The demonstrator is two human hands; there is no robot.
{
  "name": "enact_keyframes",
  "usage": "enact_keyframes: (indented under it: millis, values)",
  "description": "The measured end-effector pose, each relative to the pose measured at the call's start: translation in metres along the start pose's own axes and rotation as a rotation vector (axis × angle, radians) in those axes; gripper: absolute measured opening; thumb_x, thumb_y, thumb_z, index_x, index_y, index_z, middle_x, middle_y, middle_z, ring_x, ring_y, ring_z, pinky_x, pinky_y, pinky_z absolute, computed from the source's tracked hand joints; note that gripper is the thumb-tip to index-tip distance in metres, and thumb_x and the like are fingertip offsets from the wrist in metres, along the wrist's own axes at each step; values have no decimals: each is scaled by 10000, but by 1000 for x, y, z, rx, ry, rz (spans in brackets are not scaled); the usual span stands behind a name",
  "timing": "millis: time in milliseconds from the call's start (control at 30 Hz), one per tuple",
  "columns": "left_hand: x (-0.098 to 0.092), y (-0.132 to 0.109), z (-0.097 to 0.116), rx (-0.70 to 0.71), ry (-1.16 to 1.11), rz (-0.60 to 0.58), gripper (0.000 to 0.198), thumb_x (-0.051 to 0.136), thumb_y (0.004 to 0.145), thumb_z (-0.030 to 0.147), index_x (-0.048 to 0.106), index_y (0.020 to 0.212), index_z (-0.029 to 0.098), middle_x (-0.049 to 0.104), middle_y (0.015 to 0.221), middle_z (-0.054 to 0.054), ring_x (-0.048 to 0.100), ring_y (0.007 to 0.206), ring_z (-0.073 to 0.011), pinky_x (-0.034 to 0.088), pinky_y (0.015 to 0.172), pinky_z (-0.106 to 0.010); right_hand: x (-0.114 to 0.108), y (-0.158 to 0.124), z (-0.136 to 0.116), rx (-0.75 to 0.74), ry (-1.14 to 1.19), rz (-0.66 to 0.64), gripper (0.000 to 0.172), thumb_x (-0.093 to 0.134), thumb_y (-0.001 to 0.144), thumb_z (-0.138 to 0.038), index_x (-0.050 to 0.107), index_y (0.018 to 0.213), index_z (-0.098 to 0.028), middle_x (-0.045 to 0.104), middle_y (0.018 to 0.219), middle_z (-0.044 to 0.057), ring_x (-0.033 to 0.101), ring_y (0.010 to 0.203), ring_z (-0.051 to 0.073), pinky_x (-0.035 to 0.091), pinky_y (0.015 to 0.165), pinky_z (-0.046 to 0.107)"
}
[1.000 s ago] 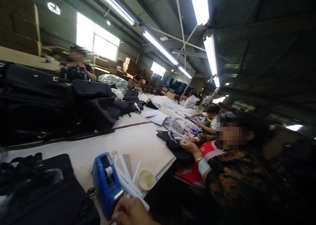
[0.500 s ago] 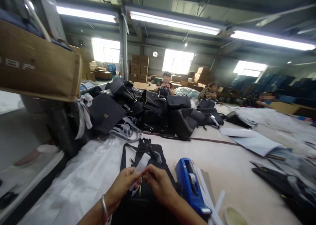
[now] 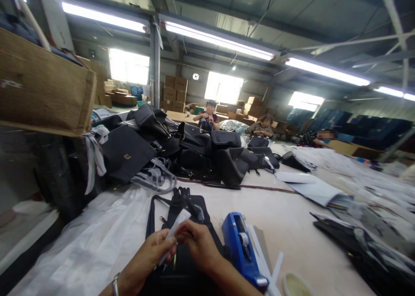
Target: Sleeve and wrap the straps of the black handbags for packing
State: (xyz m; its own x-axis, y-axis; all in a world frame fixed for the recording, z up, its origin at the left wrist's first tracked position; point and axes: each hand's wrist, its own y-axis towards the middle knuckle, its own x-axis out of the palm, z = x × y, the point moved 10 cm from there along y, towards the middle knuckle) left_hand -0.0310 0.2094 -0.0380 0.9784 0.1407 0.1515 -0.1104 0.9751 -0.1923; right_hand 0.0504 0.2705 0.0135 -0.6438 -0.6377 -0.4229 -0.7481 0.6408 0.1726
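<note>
Between my hands is a strip of thin white wrapping point(image 3: 179, 220), slanting up to the right. My left hand point(image 3: 154, 249) pinches its lower part, fingers closed round it. The fingers of my right hand point(image 3: 198, 239) are bent together at the strip's upper right side and seem to grip its edge; the fingertips are partly hidden. Beneath both hands lies a black backpack point(image 3: 207, 209), its straps and top handle pointing away from me. Just right of it stands a blue tape dispenser point(image 3: 241, 248) with a roll in it.
A heap of black bags point(image 3: 194, 144) spans the table's far side. White plastic sheeting point(image 3: 106, 235) lies at left, near a hanging brown carton point(image 3: 45, 84). Paper strips point(image 3: 275, 265) and a round tape roll point(image 3: 295, 285) sit at right. Several people point(image 3: 207, 114) work beyond.
The view has swung a little to the right, so everything sits further left in the picture. Both hands stay on the white strip above the backpack, with little change in grip.
</note>
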Motion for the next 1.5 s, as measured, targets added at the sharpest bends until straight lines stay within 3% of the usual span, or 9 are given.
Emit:
enact_keyframes:
  millis: [167,333,567,767,1000,1167,1300,1400,1500]
  values:
    - [-1,1,-4,23,114,22,378,628,806,530,582,818,155,526,648,27,430,573,-119,333,555,-239,-3,3,8,96,-9,-24,683,556,718,-61,389,1356,-237,626,699,-53,603,649,150,436,633,237]
    - [-5,8,-9,87,263,80,428,515,870,583,571,762,172,521,639,23,468,572,-134,352,555,-248,0,5,25,151,120,-22,668,559,722,-71,378,1348,-222,622,678,-55,621,649,150,452,645,248]
    - [-10,12,-16,-3,207,177,560,476,818,696,608,772,154,520,550,22,424,470,-117,304,478,-241,3,5,24,127,155,-28,603,570,794,-124,375,1359,-202,622,693,-51,611,649,141,458,665,251]
    - [-12,5,-13,-96,92,174,566,508,787,696,595,787,136,585,583,-6,482,474,-116,318,483,-231,6,3,3,-71,-61,-111,564,519,848,-103,391,1385,-216,681,866,8,651,816,176,479,775,272]
    - [0,-5,-6,-135,-163,-22,403,586,835,550,603,856,148,604,658,-13,484,544,-117,445,560,-261,9,5,-6,-212,-248,-174,471,503,894,-124,462,1349,-238,711,1009,44,673,933,188,485,845,265]
    - [4,-5,-14,-180,-363,-158,318,516,920,425,645,871,138,541,599,0,454,515,-116,487,571,-294,11,10,-14,-304,-419,-203,385,515,934,-194,502,1312,-262,728,1035,17,691,927,172,478,768,218]
    - [10,-4,-24,-303,-510,-243,281,530,921,351,648,776,141,507,528,12,448,468,-102,513,585,-294,19,9,-37,-554,-703,-293,292,464,975,-245,549,1254,-244,725,955,31,676,832,172,452,675,226]
    - [13,-1,-26,-335,-561,-266,295,550,912,355,669,770,124,495,500,21,396,421,-80,530,563,-290,31,6,-47,-778,-1013,-343,295,385,986,-208,559,1222,-177,692,798,56,629,667,192,425,584,273]
    - [12,3,-26,-313,-525,-234,341,555,913,382,678,754,107,497,490,17,391,416,-77,540,564,-296,31,11,-40,-802,-1098,-370,319,352,986,-189,540,1244,-169,681,766,67,620,630,209,407,553,291]
